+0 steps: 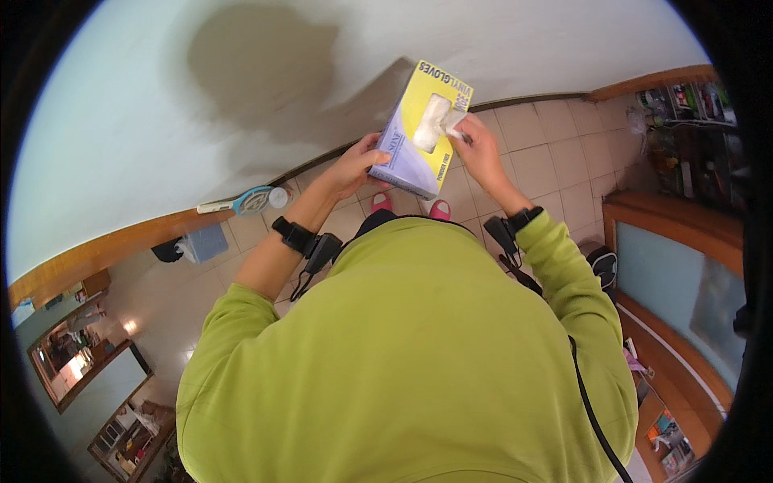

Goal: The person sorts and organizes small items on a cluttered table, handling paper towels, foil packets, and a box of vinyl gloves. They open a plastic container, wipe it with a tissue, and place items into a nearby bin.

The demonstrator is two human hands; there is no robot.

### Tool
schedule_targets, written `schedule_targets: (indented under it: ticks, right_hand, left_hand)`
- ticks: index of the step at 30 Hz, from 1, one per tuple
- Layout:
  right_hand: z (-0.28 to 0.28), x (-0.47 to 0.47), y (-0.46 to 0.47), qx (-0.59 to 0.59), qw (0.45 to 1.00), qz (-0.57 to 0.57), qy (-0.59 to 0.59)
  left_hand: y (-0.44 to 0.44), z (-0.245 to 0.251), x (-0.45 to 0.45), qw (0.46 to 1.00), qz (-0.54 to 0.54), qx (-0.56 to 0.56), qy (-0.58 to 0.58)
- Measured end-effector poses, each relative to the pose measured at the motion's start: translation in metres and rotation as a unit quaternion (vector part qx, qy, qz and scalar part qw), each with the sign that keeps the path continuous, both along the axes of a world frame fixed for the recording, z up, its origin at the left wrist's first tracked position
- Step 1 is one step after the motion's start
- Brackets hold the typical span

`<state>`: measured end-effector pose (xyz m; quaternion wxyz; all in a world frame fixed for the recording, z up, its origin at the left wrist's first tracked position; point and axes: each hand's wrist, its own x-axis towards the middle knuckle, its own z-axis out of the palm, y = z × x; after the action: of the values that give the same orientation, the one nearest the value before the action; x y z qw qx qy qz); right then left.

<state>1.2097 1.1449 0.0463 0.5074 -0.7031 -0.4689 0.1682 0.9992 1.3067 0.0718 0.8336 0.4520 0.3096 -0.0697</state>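
Observation:
A yellow and lilac cardboard box of vinyl gloves (416, 121) is tilted in front of me, close to the wall. My left hand (356, 166) grips its lower left corner, the thumb on the printed front. Whitish gloves (431, 124) show through the oval opening in the box. At the right side of that opening, my right hand (478, 145) pinches a bit of thin translucent glove (454, 121) between thumb and fingers. Part of this glove is still inside the box.
The pale wall (272, 78) runs behind the box. On the left, an electric fly swatter (250, 201) lies by a wooden ledge (133, 232), with a bluish plastic bin (207, 243) below. Loaded shelves (688, 145) and a wooden cabinet (670, 223) stand right, above a tiled floor (531, 151).

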Motion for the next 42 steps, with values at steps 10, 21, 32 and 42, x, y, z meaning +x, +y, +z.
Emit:
schedule_targets:
  ticks: [10,21,32,42]
  right_hand:
    - [0.009,0.037,0.097,0.067,0.996,-0.044,-0.041]
    - [0.013,0.05,0.07,-0.042,0.996,-0.075,0.02]
    - [0.037,-0.055,0.043,0.013,0.971,0.236,0.025]
    - [0.018,-0.008,0.096,-0.022,0.997,0.048,0.054]
  left_hand:
    - [0.005,0.012,0.002,0.997,-0.061,0.038,-0.002]
    - [0.0,0.015,-0.002,0.999,-0.028,0.029,0.002]
    - [-0.001,0.003,-0.009,0.999,0.033,-0.005,-0.014]
    - [-0.004,0.008,-0.003,0.999,0.006,-0.043,-0.002]
